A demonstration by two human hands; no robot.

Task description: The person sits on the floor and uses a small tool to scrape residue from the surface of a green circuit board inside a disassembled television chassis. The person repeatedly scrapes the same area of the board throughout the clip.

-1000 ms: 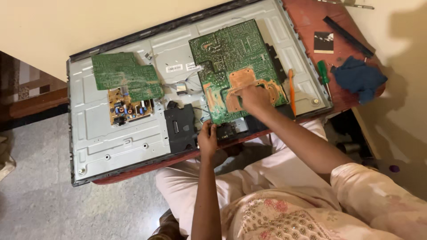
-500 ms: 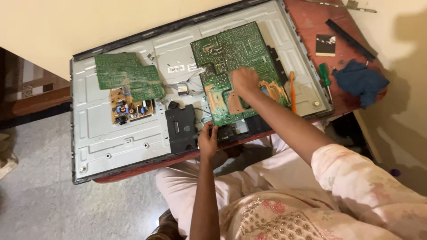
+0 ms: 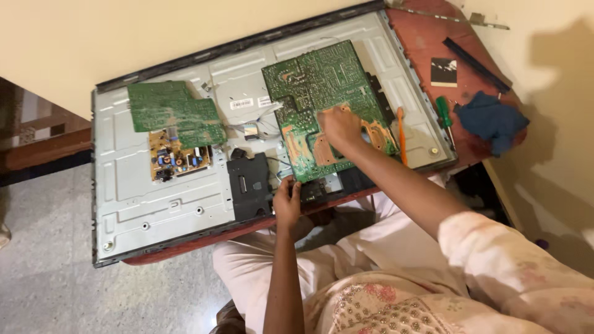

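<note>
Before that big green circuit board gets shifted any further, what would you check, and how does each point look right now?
1. Right hand on the large green circuit board: ok, it rests on the board's lower part.
2. Left hand at the near edge of the grey metal panel back: ok, it touches there.
3. Board free of screws: cannot tell, too small.
4. White cables beside the board unplugged: cannot tell.
5. Orange-handled tool clear of the board: not ok, it lies right beside the board's edge.
6. Green-handled screwdriver within reach: probably ok, on the red table.
</note>
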